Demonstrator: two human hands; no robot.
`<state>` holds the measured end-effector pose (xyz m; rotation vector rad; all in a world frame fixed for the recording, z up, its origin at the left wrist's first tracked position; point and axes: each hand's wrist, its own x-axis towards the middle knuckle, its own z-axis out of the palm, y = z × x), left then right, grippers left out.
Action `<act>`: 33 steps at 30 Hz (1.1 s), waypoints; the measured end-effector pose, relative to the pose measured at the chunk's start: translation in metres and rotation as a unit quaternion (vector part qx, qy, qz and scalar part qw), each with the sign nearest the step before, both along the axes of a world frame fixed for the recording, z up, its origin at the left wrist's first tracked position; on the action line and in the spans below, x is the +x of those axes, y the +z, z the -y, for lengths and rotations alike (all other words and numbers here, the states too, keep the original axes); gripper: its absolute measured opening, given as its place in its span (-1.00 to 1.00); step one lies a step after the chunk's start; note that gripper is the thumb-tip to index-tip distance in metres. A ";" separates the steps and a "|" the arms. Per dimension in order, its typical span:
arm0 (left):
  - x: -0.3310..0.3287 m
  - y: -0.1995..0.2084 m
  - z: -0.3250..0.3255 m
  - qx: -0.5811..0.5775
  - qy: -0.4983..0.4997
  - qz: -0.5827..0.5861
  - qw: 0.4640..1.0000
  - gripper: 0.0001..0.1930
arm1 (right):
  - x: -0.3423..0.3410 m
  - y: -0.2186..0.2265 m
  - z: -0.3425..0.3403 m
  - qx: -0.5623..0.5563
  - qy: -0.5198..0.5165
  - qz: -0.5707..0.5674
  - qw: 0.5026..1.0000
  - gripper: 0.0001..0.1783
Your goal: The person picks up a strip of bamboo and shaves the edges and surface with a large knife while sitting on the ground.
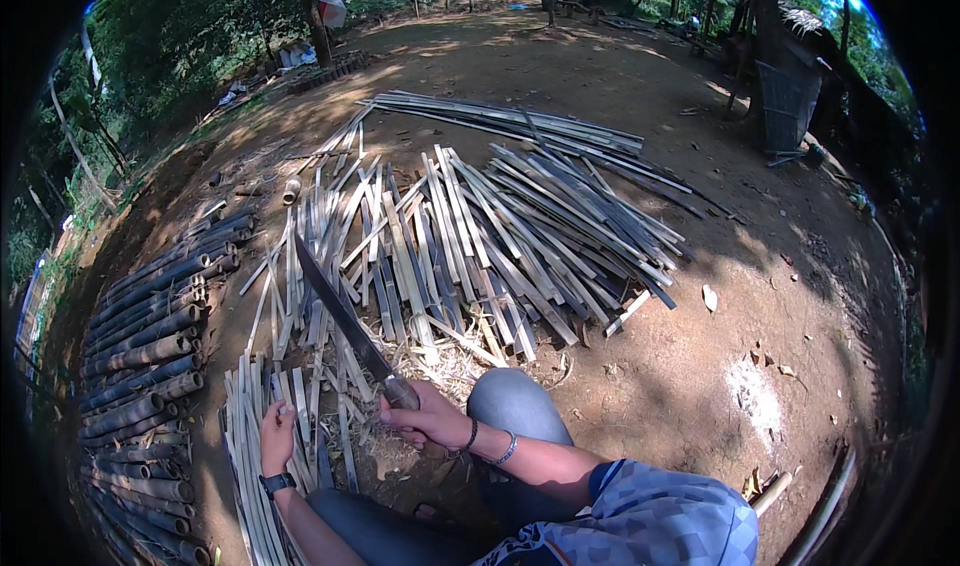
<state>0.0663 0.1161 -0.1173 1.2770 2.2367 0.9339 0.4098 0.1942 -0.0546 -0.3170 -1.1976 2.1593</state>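
Observation:
My right hand (440, 421) is closed around the wooden handle of a machete (345, 316). Its long dark blade slants up and to the left, over the split bamboo strips. To the left, my left hand (276, 440) is curled closed above a bundle of bamboo strips (243, 416); what its fingers hold, if anything, is hidden. Straight ahead lies a large spread of pale and dark bamboo strips (450, 221), fanned out on the ground. Wood shavings (455, 356) lie between that spread and my bent knee.
Uncut bamboo poles (140, 406) are stacked along the left. More long strips (510, 121) lie beyond the main spread. A tree trunk (768, 36) and a small shed (790, 101) stand far right. Pale sawdust (755, 401) dots the dirt ground at right.

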 end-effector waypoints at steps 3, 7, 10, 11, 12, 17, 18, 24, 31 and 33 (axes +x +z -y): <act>0.083 0.003 -0.046 -0.011 -0.162 -0.049 0.986 -0.51 | 0.045 0.015 -0.020 0.024 -0.105 -0.088 0.990 -0.77; 0.125 -0.024 -0.074 -0.066 -0.255 -0.063 0.963 -0.44 | 0.139 0.013 -0.038 0.063 -0.423 -0.061 0.902 -0.83; 0.144 -0.021 -0.078 -0.081 -0.301 -0.055 0.949 -0.40 | 0.240 -0.037 -0.027 0.098 -0.620 0.155 0.763 -0.82; 0.148 -0.017 -0.076 -0.080 -0.306 -0.048 0.947 -0.41 | 0.275 -0.065 -0.013 0.097 -0.646 0.236 0.719 -0.82; 0.153 -0.009 -0.071 -0.068 -0.310 -0.049 0.947 -0.41 | 0.304 -0.086 0.011 0.074 -0.647 0.374 0.661 -0.81; 0.143 0.020 -0.034 -0.079 -0.299 -0.056 0.949 -0.42 | 0.371 -0.219 0.145 0.020 -0.450 0.772 0.448 -0.62; 0.135 0.016 -0.029 -0.104 -0.290 -0.081 0.948 -0.43 | 0.368 -0.235 0.161 -0.019 -0.398 0.795 0.457 -0.61; 0.125 0.003 -0.021 -0.118 -0.276 -0.071 0.951 -0.42 | 0.351 -0.307 0.208 -0.058 -0.255 0.853 0.451 -0.49; 0.117 -0.003 -0.034 -0.168 -0.244 -0.077 0.952 -0.40 | 0.424 -0.337 0.037 -0.102 -0.510 0.738 0.429 -0.47; 0.126 -0.020 -0.047 -0.166 -0.264 -0.061 0.948 -0.40 | 0.510 -0.349 -0.035 -0.268 -0.636 0.480 0.541 -0.43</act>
